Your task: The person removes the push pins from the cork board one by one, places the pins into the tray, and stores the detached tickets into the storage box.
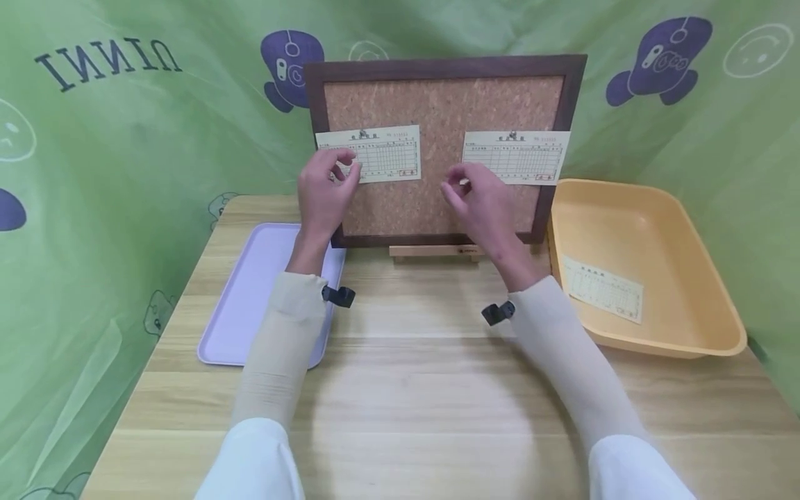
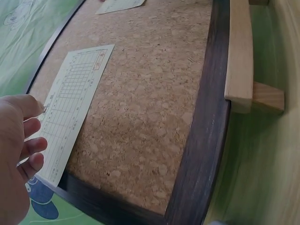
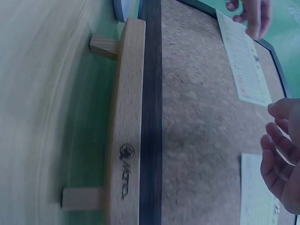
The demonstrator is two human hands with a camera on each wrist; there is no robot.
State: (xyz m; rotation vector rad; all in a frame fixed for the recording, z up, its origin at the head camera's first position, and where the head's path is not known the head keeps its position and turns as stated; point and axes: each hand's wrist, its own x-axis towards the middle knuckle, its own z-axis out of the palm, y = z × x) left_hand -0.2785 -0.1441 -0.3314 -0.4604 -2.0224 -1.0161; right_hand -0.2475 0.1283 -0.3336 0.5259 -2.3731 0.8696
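Two printed paper slips hang on a brown-framed cork board point(image 1: 437, 111), a left slip point(image 1: 394, 154) and a right slip point(image 1: 528, 158). A small pin point(image 1: 513, 135) sits at the top of the right slip, and another pin point(image 1: 364, 133) tops the left one. My left hand point(image 1: 326, 191) is in front of the left slip's lower left part, fingers loosely curved and holding nothing. Near the right slip's lower left corner is my right hand point(image 1: 486, 201), its fingers likewise loosely bent around nothing. Whether either hand touches the paper, I cannot tell.
The board stands on a wooden easel point(image 1: 431, 251) at the back of the wooden table point(image 1: 406, 417). A lilac tray point(image 1: 250, 312) lies at left, partly under my left arm. At right, a yellow tray point(image 1: 650, 229) holds another printed slip point(image 1: 603, 288). Green cloth point(image 1: 112, 173) hangs behind.
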